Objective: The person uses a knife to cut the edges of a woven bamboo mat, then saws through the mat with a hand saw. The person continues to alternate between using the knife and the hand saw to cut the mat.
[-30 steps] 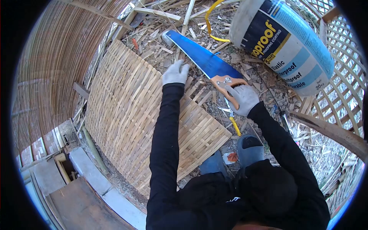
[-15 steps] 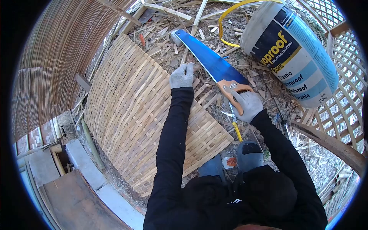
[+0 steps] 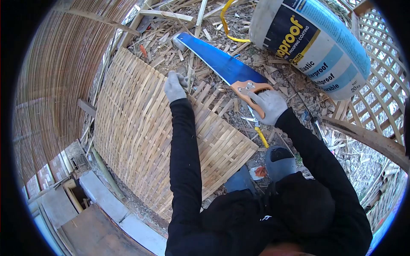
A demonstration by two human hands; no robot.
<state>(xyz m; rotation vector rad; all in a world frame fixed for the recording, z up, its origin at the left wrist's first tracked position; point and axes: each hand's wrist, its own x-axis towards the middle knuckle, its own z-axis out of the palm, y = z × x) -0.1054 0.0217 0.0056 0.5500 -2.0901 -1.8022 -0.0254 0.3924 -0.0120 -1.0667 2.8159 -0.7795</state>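
A handsaw (image 3: 226, 64) with a blue blade and an orange-brown handle lies over the littered ground. Around its handle my gloved right hand (image 3: 271, 106) is closed. At the upper edge of a woven bamboo mat (image 3: 145, 115) is my gloved left hand (image 3: 175, 86), its fingers curled in. Whether a thin strip or the mat's edge is between those fingers I cannot make out. Just below the saw handle lies a yellow-handled tool (image 3: 261, 136), its upper part partly hidden by the right hand.
A large paint bucket (image 3: 316, 51) labelled as waterproofing coating leans at the upper right, its yellow handle (image 3: 226, 27) out to the left. Wood chips and offcuts cover the ground. A lattice fence (image 3: 380, 72) stands right, a slatted screen (image 3: 55, 81) left, and grey blocks (image 3: 102, 194) lower left.
My left hand has moved left onto the mat's edge and turned slightly. My right hand keeps its grip on the handsaw. The whole view has shifted a little.
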